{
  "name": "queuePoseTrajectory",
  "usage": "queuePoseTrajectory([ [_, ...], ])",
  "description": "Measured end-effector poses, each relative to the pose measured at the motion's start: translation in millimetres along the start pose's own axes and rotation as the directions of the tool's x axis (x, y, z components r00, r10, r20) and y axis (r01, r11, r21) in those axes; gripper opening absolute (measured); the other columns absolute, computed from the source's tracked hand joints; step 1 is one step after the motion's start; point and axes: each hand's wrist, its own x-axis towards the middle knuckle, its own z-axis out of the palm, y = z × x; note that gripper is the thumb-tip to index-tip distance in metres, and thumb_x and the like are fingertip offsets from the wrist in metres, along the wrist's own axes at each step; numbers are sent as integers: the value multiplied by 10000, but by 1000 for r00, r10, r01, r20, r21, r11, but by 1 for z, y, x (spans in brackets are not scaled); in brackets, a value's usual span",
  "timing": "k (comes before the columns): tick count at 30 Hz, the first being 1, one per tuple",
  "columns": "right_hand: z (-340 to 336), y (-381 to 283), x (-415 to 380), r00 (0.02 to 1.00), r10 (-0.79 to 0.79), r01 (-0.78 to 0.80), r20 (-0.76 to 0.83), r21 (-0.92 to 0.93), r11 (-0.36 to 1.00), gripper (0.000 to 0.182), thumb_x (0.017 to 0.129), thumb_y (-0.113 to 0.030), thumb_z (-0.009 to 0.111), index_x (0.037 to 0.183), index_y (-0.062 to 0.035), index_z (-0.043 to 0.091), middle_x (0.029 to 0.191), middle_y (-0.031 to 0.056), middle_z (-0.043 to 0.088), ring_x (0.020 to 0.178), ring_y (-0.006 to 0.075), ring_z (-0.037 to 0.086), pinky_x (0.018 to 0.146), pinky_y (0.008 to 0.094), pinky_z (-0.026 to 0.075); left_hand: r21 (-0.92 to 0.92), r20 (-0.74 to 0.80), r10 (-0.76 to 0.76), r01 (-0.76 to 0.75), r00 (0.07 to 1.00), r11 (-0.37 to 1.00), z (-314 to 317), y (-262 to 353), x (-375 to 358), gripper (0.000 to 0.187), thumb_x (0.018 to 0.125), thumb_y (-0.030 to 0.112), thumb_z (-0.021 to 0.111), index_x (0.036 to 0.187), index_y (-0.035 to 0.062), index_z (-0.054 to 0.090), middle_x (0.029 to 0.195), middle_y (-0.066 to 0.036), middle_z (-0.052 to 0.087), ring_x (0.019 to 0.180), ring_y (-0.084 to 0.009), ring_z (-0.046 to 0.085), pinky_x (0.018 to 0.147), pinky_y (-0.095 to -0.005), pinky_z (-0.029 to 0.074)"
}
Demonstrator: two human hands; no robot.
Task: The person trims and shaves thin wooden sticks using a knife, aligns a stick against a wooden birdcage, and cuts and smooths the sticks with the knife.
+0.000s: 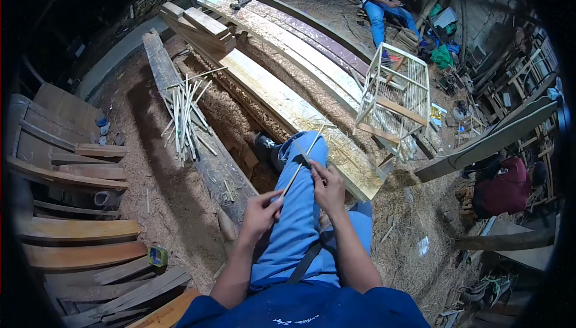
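A thin pale stick (293, 175) lies slantwise over my raised thigh in blue jeans. My left hand (262, 213) is closed on its lower end. Near the stick's middle, my right hand (327, 185) is closed round a small dark tool (302, 160), whose dark part touches the stick; its exact shape is too small to tell. A loose pile of similar thin sticks (187, 115) rests on the weathered plank (225, 175) to the left of my leg.
Long planks (273, 91) with shavings run forward. A slatted wooden frame cage (396, 103) stands at their right end. One person (384, 4) sits at the back right; another in red (507, 187) is at the right. Curved boards (84, 229) lie at the left.
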Motion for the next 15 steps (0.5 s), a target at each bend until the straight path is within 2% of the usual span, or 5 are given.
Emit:
queuePoseTrajectory([
  [5, 0, 3, -9, 999, -34, 34, 7, 8, 999, 264, 935, -188, 627, 1185, -191, 711, 777, 140, 521, 758, 316, 585, 704, 419, 469, 21, 45, 52, -53, 998, 998, 38, 14, 66, 260, 936, 113, 674, 1173, 11, 703, 659, 23, 595, 486, -35, 451, 425, -207, 320],
  [7, -1, 1, -9, 997, -81, 81, -9, -6, 997, 269, 938, -157, 634, 1197, -157, 709, 728, 97, 498, 655, 228, 531, 621, 354, 438, 7, 88, 85, -86, 992, 996, 42, 16, 79, 248, 938, 99, 669, 1159, -6, 706, 677, 35, 593, 523, -29, 454, 457, -206, 334],
  [11, 3, -6, -14, 996, -58, 55, -60, -54, 997, 270, 929, -156, 642, 1191, -162, 708, 752, 107, 513, 661, 258, 545, 624, 374, 442, -22, 81, 33, -32, 996, 999, 37, 16, 70, 243, 950, 101, 655, 1158, -16, 704, 695, 44, 586, 549, -27, 438, 476, -206, 334],
  [13, 4, -4, -11, 1000, -9, 8, -11, -70, 997, 272, 928, -164, 643, 1191, -182, 709, 766, 108, 526, 666, 265, 552, 628, 379, 448, -53, 72, -1, 4, 997, 999, 36, 22, 59, 247, 953, 100, 653, 1171, -8, 700, 694, 45, 579, 550, -26, 422, 475, -203, 325],
  [15, 6, 0, -5, 997, 1, -6, -81, -67, 998, 277, 928, -159, 641, 1193, -200, 710, 770, 106, 529, 669, 263, 555, 628, 381, 447, -75, 94, -44, 52, 995, 996, 31, 21, 48, 250, 956, 101, 651, 1181, 1, 697, 688, 45, 569, 548, -25, 412, 472, -201, 316],
])
